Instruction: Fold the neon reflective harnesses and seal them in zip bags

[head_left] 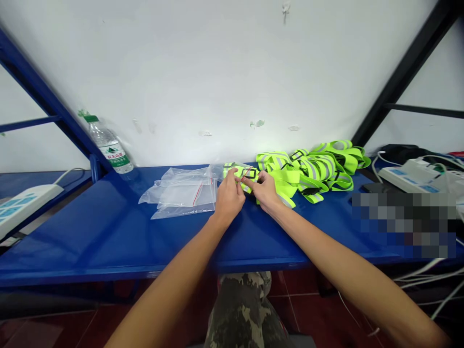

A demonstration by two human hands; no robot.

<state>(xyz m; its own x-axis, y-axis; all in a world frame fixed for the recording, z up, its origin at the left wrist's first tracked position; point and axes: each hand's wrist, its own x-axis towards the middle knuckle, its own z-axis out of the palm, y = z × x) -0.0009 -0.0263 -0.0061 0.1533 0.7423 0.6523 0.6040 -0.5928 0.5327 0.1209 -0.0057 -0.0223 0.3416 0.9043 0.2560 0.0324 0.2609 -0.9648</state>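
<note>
My left hand (230, 195) and my right hand (267, 192) are together near the middle of the table, fingers closed on a clear zip bag (214, 170) with a red seal line. A folded neon-yellow reflective strap (232, 166) with a black buckle shows between my hands. It appears to be within the bag, though my fingers hide part of the edge. Just left of my left hand lie several flat clear zip bags (181, 193) with red seal lines. Beyond my right hand is a heap of neon-yellow reflective straps (315, 169) with grey stripes and black buckles.
A water bottle (111, 147) with a green cap stands at the back left of the blue table (119, 232). Power strips lie at the left (29, 203) and right (409, 179), with white cables. A white wall (224, 72) closes off the back.
</note>
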